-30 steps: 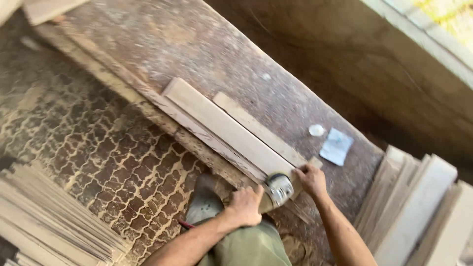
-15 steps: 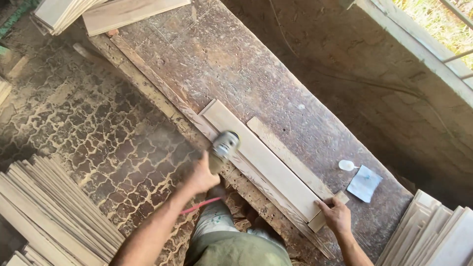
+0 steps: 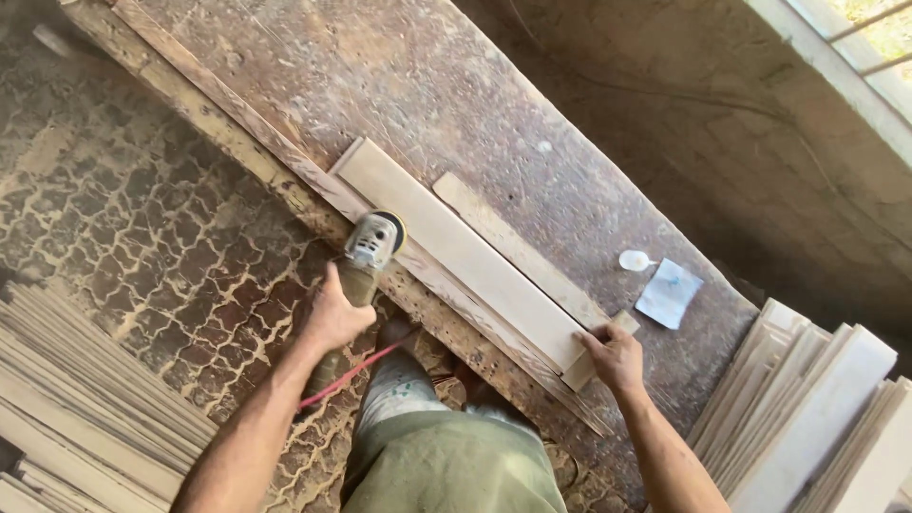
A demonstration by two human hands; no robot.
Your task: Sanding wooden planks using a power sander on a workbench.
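Left fingers clamped round grinder at plank near edge; right fingers pressed on plank end, atop surface.

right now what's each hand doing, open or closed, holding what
Left hand: closed around the handle of the grey angle grinder.
Right hand: fingers curled, pressing down on the near end of the long pale wooden plank.

A woodworking shop: scarred workbench, stacked planks, sawdust on the patterned floor.
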